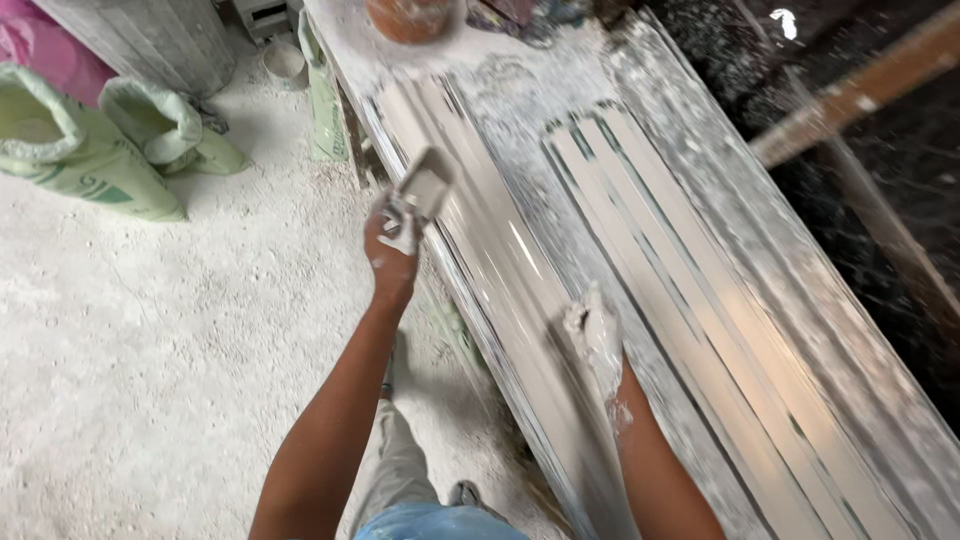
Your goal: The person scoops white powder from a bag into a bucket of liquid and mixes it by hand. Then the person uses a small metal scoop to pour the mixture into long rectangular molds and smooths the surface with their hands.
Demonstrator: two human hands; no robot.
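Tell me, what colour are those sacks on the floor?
The sacks are pale green, seen in the head view.

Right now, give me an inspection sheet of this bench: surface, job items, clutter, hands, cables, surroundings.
Surface: long workbench coated in white plaster dust.
Job's things: long white plaster mouldings lying lengthwise; second ribbed set beside them.
Clutter: orange bowl at far end.
Hands: left hand grips a flat scraper; right hand, plaster-coated, rests on the moulding.
Cables: nothing seen.
Surroundings: green sacks, small bucket, dusty floor.
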